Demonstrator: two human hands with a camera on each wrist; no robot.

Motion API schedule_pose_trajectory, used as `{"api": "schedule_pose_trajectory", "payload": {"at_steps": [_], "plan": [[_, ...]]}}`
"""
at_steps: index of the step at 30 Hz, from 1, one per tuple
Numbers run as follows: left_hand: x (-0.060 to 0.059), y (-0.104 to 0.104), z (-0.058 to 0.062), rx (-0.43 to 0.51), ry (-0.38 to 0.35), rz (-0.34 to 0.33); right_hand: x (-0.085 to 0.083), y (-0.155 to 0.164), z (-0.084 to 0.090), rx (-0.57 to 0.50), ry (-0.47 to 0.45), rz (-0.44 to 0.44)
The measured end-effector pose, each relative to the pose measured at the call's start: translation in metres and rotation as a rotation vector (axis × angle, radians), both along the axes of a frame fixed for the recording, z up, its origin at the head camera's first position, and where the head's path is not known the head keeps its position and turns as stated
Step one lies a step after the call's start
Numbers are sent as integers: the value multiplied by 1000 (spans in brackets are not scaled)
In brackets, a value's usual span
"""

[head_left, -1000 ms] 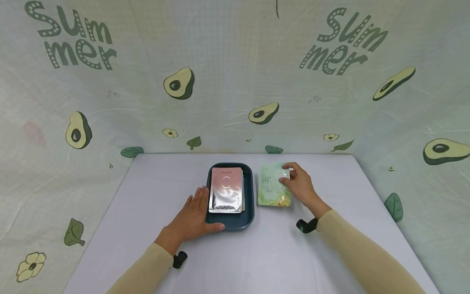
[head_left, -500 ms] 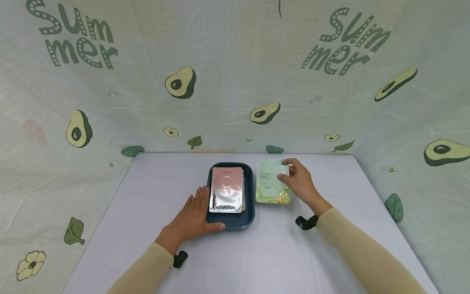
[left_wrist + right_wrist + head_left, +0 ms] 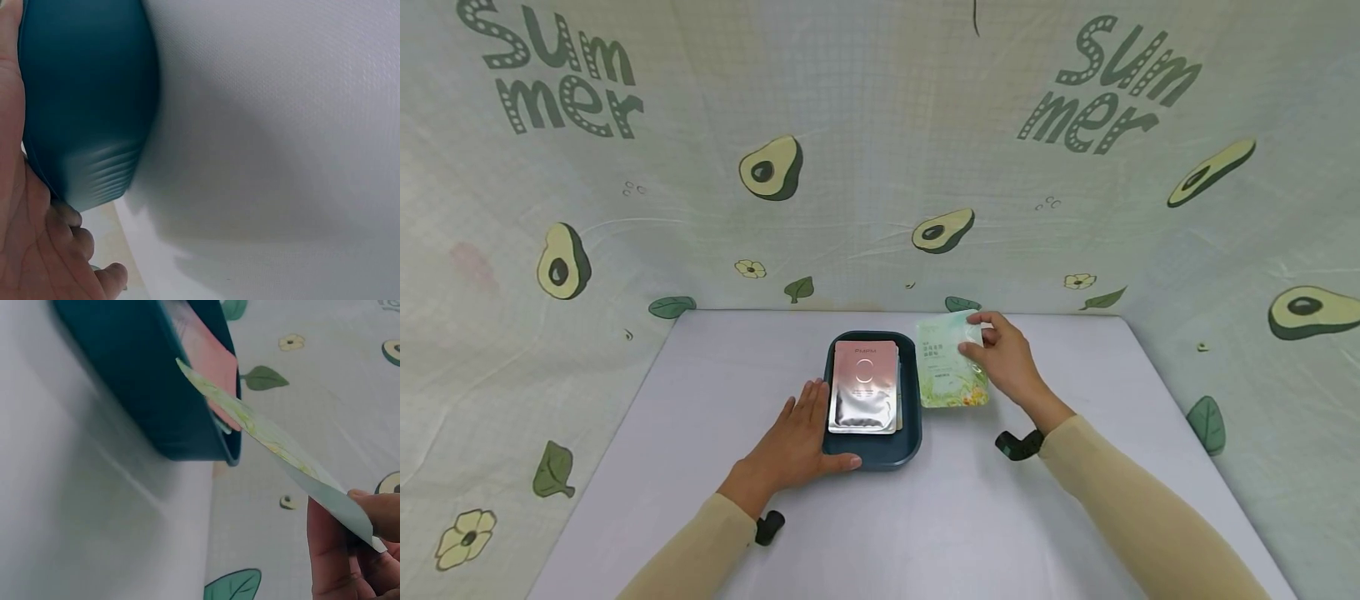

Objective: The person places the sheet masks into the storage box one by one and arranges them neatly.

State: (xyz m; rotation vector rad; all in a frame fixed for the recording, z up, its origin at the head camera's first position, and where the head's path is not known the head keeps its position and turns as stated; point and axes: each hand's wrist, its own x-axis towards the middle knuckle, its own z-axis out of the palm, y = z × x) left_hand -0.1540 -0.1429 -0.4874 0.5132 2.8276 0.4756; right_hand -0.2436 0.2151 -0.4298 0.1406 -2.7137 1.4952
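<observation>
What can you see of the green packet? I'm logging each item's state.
The green packet is a flat, glossy foil-like sachet, pale green, with small dark print and a yellow-orange floral pattern at its near end. The right hand pinches its far right corner and holds it tilted off the table; in the right wrist view its free edge reaches over the teal tray's rim.

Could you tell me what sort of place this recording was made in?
Probably a staged tabletop booth rather than a lived-in room: a white table enclosed by an avocado-print "Summer" cloth backdrop, with only a dark teal tray of sachets set out.
</observation>
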Motion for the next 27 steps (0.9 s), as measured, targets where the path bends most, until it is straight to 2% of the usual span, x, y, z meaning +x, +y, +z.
{"api": "schedule_pose_trajectory", "payload": {"at_steps": [8,14,22,27], "plan": [[0,1,0,-2,16,0,0,-23,9,-137,-38,4],[0,1,1,5,16,4,5,-58,-10,-175,-95,-11],[1,2,1,-25,-9,16,2,-105,-32,-117,-103,-20],[1,2,1,-39,-5,11,-2,-119,-35,-7,-93,21]]}}
